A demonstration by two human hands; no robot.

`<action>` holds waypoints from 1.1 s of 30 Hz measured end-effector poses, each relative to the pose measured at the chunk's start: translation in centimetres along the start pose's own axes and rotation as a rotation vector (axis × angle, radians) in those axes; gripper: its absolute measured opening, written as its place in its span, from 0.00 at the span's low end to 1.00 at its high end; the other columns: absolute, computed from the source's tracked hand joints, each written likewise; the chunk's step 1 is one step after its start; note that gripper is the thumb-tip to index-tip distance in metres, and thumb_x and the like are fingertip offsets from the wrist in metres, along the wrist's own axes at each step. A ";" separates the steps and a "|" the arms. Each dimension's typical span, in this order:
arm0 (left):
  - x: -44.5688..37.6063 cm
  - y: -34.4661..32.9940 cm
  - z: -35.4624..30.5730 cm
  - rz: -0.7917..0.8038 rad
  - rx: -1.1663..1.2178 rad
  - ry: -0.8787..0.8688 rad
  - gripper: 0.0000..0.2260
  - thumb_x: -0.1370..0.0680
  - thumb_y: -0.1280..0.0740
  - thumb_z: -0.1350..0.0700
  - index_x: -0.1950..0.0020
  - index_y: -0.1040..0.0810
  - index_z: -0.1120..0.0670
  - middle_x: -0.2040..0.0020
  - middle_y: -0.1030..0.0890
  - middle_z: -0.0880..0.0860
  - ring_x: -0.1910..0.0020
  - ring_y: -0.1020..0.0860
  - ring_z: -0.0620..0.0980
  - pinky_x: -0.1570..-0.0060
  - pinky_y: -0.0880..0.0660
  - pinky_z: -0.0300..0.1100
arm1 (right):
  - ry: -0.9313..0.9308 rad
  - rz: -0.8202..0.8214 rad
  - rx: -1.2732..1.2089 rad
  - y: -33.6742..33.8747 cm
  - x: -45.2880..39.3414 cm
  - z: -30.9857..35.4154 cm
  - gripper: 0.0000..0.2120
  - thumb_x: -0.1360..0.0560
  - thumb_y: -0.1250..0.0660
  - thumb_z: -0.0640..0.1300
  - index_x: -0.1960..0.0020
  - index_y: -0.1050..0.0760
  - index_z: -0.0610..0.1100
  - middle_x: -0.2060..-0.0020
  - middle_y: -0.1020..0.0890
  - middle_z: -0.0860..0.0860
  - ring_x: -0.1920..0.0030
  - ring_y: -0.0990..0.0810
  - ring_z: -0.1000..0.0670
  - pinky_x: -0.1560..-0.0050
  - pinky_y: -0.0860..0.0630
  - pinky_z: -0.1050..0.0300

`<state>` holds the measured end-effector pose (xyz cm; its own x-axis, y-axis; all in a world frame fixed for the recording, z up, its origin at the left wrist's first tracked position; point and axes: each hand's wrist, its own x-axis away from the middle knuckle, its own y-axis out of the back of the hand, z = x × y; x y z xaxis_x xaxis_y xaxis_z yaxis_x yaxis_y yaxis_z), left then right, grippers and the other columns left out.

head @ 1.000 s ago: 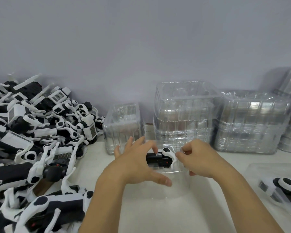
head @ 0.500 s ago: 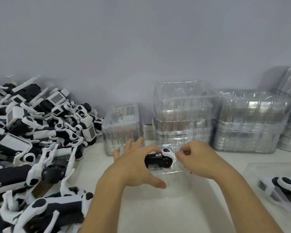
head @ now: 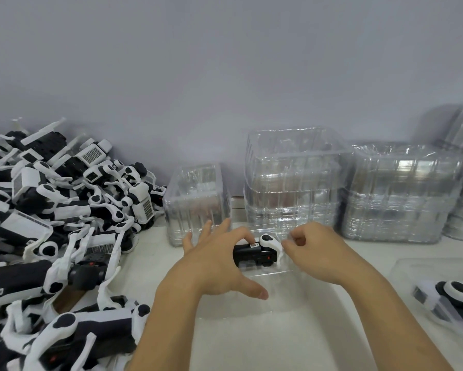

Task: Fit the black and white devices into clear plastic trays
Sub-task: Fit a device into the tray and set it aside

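1. Worktop (head: 251, 344) — we see a pale surface running to a grey wall; open room sits only in the near middle, between the forearms.
2. Pile of devices (head: 51, 236) — black and white, heaped well to the left, edge near the left forearm. We judge the next unit comes from there, so the left hand is the nearer one.
3. Stacks of clear trays (head: 401, 194) — along the wall, just behind both hands; little room to push forward.
4. Filled tray (head: 412, 269) — at the right edge, one device inside, apart from the hands.
5. Working tray (head: 278, 290) — clear, hard to trace; lies under and just in front of the hands.
6. Left hand (head: 214, 266) — grip: index finger curled onto the device's top, thumb spread, other fingers straight.
7. Right hand (head: 318, 253) — grip: fingers curled, pinching at the white arm's end or the tray rim; we cannot tell which.
8. Device (head: 254, 254) — between the hands, long axis left-right, white end toward the right hand, in the tray's far part. Seating looks near done; we guess a downward press remains.
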<state>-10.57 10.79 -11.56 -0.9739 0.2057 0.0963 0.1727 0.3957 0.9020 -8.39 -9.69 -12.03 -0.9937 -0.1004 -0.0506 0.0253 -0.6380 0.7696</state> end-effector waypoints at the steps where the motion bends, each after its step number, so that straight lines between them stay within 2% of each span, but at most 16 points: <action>1: 0.0 0.0 0.0 -0.006 -0.014 -0.007 0.36 0.43 0.21 0.33 0.39 0.34 0.29 0.19 0.51 0.42 0.20 0.59 0.49 0.26 0.67 0.60 | -0.002 0.000 0.004 0.0 0.0 0.0 0.17 0.22 0.37 0.46 0.59 0.27 0.31 0.70 0.29 0.48 0.68 0.34 0.49 0.65 0.34 0.55; 4: -0.1 -0.1 0.1 -0.025 -0.065 -0.020 0.44 0.43 0.22 0.32 0.31 0.39 0.28 0.21 0.47 0.41 0.21 0.54 0.46 0.25 0.63 0.60 | -0.006 0.003 0.008 0.0 0.0 0.1 0.17 0.22 0.38 0.45 0.59 0.28 0.30 0.69 0.29 0.47 0.68 0.34 0.49 0.65 0.34 0.55; 8: -0.3 -0.3 0.0 -0.040 -0.107 -0.003 0.50 0.42 0.24 0.30 0.25 0.42 0.35 0.23 0.46 0.41 0.23 0.52 0.45 0.25 0.60 0.59 | -0.004 0.002 0.015 0.0 0.1 0.1 0.17 0.22 0.38 0.46 0.59 0.27 0.31 0.69 0.29 0.47 0.68 0.33 0.49 0.64 0.33 0.55; 14: -0.5 -0.5 0.2 -0.064 -0.103 -0.009 0.41 0.43 0.26 0.28 0.33 0.34 0.37 0.28 0.41 0.41 0.27 0.47 0.46 0.26 0.55 0.56 | 0.000 0.009 0.008 0.0 0.1 0.1 0.17 0.22 0.38 0.46 0.56 0.25 0.31 0.68 0.26 0.46 0.67 0.31 0.49 0.63 0.31 0.54; 20: -0.5 -0.4 -0.1 -0.108 -0.097 -0.005 0.40 0.44 0.30 0.26 0.35 0.31 0.38 0.33 0.37 0.41 0.29 0.43 0.47 0.25 0.58 0.53 | 0.012 0.012 -0.012 0.2 0.1 0.1 0.19 0.20 0.39 0.48 0.61 0.25 0.35 0.68 0.24 0.44 0.66 0.29 0.49 0.62 0.28 0.51; 22: -0.2 0.0 -0.2 -0.108 -0.075 -0.005 0.41 0.47 0.33 0.24 0.36 0.30 0.38 0.38 0.36 0.41 0.31 0.42 0.47 0.25 0.56 0.52 | 0.007 0.034 -0.049 0.9 0.3 0.1 0.21 0.19 0.40 0.51 0.64 0.27 0.38 0.69 0.26 0.48 0.66 0.28 0.50 0.61 0.28 0.52; 24: 0.0 0.4 -0.3 -0.119 -0.028 -0.013 0.40 0.47 0.34 0.24 0.37 0.31 0.37 0.40 0.36 0.40 0.34 0.41 0.46 0.26 0.53 0.51 | -0.006 0.030 -0.105 1.8 0.4 0.0 0.23 0.18 0.42 0.54 0.58 0.25 0.36 0.66 0.24 0.49 0.64 0.24 0.49 0.55 0.25 0.51; 26: 0.3 1.0 -0.3 -0.133 0.035 -0.038 0.38 0.46 0.33 0.25 0.39 0.32 0.35 0.40 0.36 0.39 0.36 0.40 0.45 0.29 0.49 0.47 | -0.037 -0.021 -0.183 2.9 0.5 -0.3 0.23 0.18 0.44 0.56 0.51 0.20 0.40 0.62 0.16 0.52 0.61 0.18 0.50 0.49 0.21 0.50; 28: 0.6 1.6 -0.1 -0.128 0.137 -0.075 0.36 0.47 0.32 0.25 0.41 0.31 0.33 0.40 0.35 0.37 0.36 0.38 0.43 0.32 0.43 0.45 | -0.068 -0.107 -0.315 3.7 0.7 -0.2 0.20 0.17 0.45 0.58 0.50 0.18 0.48 0.61 0.15 0.54 0.60 0.16 0.53 0.54 0.20 0.53; 31: 1.5 2.9 0.3 -0.141 0.372 -0.127 0.33 0.47 0.29 0.27 0.43 0.27 0.30 0.40 0.29 0.34 0.36 0.31 0.38 0.41 0.33 0.37 | -0.087 -0.242 -0.521 4.2 0.8 -0.1 0.22 0.16 0.46 0.56 0.52 0.17 0.49 0.64 0.15 0.53 0.65 0.18 0.54 0.59 0.23 0.56; 33: 2.0 3.7 0.8 -0.191 0.557 -0.160 0.29 0.45 0.26 0.32 0.44 0.23 0.32 0.41 0.21 0.40 0.39 0.24 0.41 0.42 0.29 0.39 | -0.057 -0.289 -0.625 4.3 0.8 0.3 0.18 0.16 0.45 0.52 0.53 0.18 0.50 0.62 0.15 0.50 0.63 0.18 0.52 0.59 0.21 0.54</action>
<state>-11.79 13.41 -8.35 -0.9685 0.1994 -0.1489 0.0901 0.8387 0.5371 -9.12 -12.25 -8.58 -0.9738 0.1689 -0.1521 -0.1997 -0.9553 0.2179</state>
